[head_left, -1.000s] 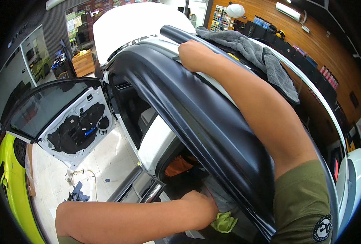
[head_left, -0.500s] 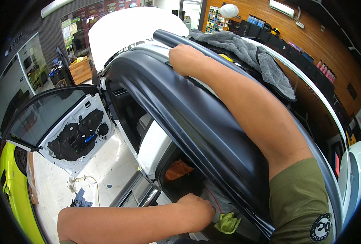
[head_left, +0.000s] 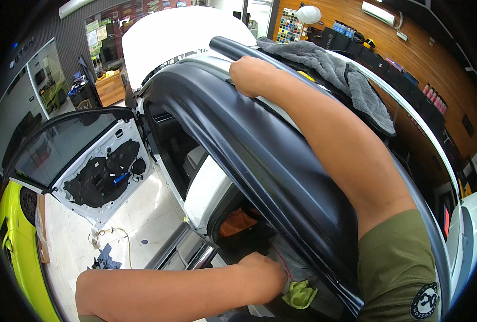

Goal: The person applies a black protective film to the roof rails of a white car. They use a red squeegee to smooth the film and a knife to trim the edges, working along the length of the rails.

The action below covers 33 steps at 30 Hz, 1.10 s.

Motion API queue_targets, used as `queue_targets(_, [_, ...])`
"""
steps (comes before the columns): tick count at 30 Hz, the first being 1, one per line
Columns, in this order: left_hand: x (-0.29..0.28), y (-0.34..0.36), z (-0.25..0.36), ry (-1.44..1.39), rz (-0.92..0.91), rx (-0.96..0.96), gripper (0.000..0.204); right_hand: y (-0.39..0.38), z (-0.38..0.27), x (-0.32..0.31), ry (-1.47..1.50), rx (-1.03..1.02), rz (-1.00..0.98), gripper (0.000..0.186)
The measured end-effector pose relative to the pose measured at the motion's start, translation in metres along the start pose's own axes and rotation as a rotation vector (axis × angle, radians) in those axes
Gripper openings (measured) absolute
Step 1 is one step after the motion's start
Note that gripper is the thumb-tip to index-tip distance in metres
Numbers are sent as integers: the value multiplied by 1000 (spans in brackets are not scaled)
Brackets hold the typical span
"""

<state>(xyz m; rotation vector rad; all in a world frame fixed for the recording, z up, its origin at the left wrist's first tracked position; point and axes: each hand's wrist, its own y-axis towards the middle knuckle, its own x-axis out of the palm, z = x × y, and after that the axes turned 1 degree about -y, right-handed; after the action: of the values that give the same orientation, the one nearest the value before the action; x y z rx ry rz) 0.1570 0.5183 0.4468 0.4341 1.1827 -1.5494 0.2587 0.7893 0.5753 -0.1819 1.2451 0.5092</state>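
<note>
A sheet of satin black film [head_left: 287, 161] drapes along the side edge of the car roof, with long creases toward the door openings. My right hand [head_left: 249, 77] is closed in a fist at the film's upper edge, where a small dark piece of it shows below the knuckles. Behind that hand, the film runs into a rolled, tube-like length [head_left: 230, 48]. Lower down, my left hand [head_left: 266, 276] is closed beside the rear door opening; whatever its fingers hold is hidden. Close to it lies a yellow-green cloth [head_left: 300, 294].
An open front door [head_left: 101, 177] without its inner panel stands at the left. A grey towel [head_left: 324, 59] lies on the roof's far side. The white hood [head_left: 185, 32] is raised. Scraps [head_left: 107, 258] and a cable [head_left: 128, 244] lie on the floor; a lime-green car [head_left: 18, 236] stands far left.
The whole view has shifted slightly, so the car appears a little further right. Both hands stay closed in nearly the same places, and the film looks much the same.
</note>
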Motion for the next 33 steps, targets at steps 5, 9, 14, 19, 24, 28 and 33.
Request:
queue_targets(5, [-1, 3, 3, -40, -50, -70, 25, -6, -6, -9, -4, 29, -32, 23])
queue_targets(9, [5, 1, 0, -14, -5, 9, 23, -13, -2, -12, -49, -66, 40, 19])
queue_targets(14, [1, 1, 1, -2, -52, -6, 25, -19, 0, -12, -15, -68, 49, 16])
queue_targets(19, [-2, 0, 2, -1, -39, 0, 25, -28, -2, -17, 2, -15, 68, 19])
queue_targets(24, [-4, 0, 2, 26, -65, 7, 27, -28, 0, -10, 13, 11, 36, 21])
queue_targets(28, [-3, 1, 1, 22, -64, 3, 28, -32, 0, -13, 14, -12, 31, 22])
queue_targets(33, [-8, -1, 4, 27, -90, -12, 29, -31, 0, -9, -10, -18, 49, 20])
